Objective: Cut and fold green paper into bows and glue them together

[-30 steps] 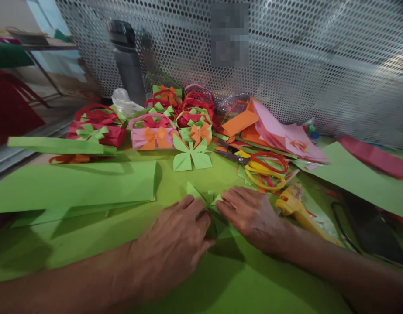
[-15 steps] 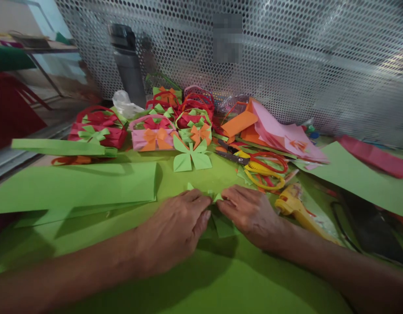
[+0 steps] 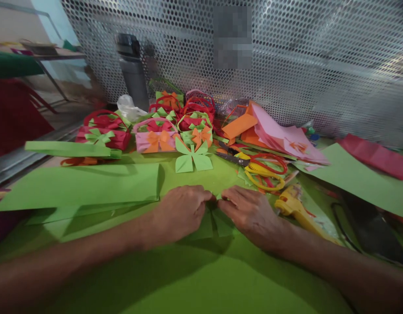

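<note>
Close in front of me, a light-green paper cutout (image 3: 223, 224) lies on the green tabletop, partly hidden under both hands. My left hand (image 3: 183, 211) is closed at its left side, index fingertip and thumb at the middle of the paper. From the right, my right hand (image 3: 249, 214) pinches its upper edge with bent fingers. The two sets of fingertips are almost touching. Just beyond them rests a similar green paper cutout (image 3: 184, 163) with four rounded lobes. It stands in front of small paper handbags with bows, including a pink handbag (image 3: 142, 141).
Folded green sheets (image 3: 83, 185) lie at left. Scissors (image 3: 265, 172) with yellow and red handles and a yellow glue gun (image 3: 296, 205) are at right. Pink paper (image 3: 280, 131) is piled behind. A grey bottle (image 3: 134, 78) stands against the perforated metal panel (image 3: 302, 65).
My left hand has shifted up and its fingers have drawn in towards the paper's middle, covering its upper left lobe. My right hand stays nearly still. The view has shifted slightly.
</note>
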Available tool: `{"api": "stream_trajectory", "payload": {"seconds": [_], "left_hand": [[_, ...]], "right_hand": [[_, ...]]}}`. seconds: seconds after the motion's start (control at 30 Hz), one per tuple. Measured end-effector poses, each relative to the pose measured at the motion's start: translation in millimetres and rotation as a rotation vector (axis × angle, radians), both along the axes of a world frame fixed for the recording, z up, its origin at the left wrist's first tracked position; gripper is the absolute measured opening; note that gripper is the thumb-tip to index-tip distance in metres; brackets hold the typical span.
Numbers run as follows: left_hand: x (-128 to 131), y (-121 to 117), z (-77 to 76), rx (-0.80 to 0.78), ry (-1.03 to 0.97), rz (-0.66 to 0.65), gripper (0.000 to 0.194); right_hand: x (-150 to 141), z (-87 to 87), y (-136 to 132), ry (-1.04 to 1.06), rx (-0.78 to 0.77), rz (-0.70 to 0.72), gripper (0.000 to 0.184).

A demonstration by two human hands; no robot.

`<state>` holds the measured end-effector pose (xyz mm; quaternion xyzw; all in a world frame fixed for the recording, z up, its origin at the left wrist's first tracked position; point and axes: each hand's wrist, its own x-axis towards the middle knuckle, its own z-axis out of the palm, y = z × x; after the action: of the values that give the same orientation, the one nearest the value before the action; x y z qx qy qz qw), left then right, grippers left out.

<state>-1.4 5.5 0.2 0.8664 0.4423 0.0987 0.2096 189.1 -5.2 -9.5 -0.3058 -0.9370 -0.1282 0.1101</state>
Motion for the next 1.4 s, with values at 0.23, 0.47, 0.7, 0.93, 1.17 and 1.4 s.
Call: {"api": "stream_trajectory", "payload": {"seconds": [0.23, 0.47, 0.7, 0.93, 1.17, 1.4], "left_hand": [[2.6, 4.2, -3.5, 0.005, 0.041, 0.004, 0.041], [0.6, 2.8, -4.4, -0.013, 0.019, -0.013, 0.043], [1.1, 2.2, -2.3, -0.028, 0.033, 0.020, 0.040], [3.1, 1.7, -1.7, -0.018, 0.017, 0.014, 0.040], [3.6, 2.9, -4.0, -0.032, 0.041, 0.029, 0.040], [3.6, -0.2, -1.0, -0.002, 0.043, 0.029, 0.039]], "right_hand": [[0.5, -3.8, 0.3, -0.008, -0.010, -0.009, 0.014], [8.1, 24.6, 0.2, 0.029, -0.160, -0.166, 0.023], [26.2, 39.8, 3.7, -0.087, -0.443, -0.294, 0.008], [39.3, 24.6, -24.3, -0.312, -0.050, 0.159, 0.014], [37.6, 18.6, -24.4, -0.419, 0.174, 0.316, 0.025], [40.0, 8.9, -6.5, -0.187, 0.054, 0.162, 0.025]]}}
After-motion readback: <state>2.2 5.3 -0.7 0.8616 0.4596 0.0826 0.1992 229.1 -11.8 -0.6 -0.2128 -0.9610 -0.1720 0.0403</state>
